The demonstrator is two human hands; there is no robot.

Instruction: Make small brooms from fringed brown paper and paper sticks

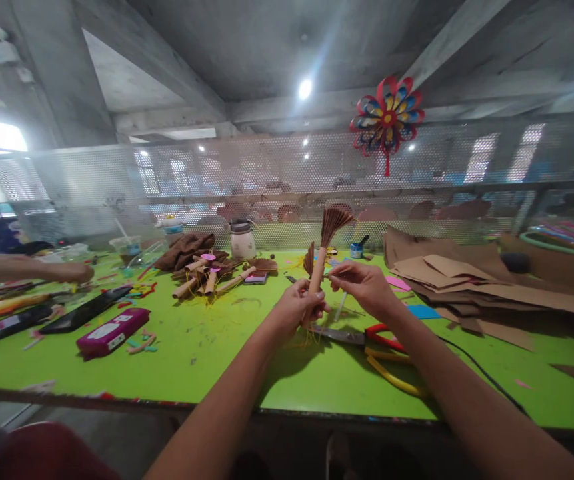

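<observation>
My left hand (303,305) is wrapped round a brown paper tube (318,268), which stands nearly upright above the table. A pleated brown paper fan (335,225) spreads from the tube's top, and a smaller pleated piece shows at its left side. Beside the tube, my right hand (359,283) has its fingertips pinched together; whatever they hold is too small to name. Yellow threads (309,339) hang below my left hand. Scissors (347,336) with red and yellow handles lie under my hands and right forearm.
Several paper tubes (210,283) with yellow thread lie left of centre, near a lidded jar (242,240). A purple box (113,332) sits on the green table (177,373). Brown paper sheets (487,287) are stacked at right. Another person's hand (81,272) reaches in from the left.
</observation>
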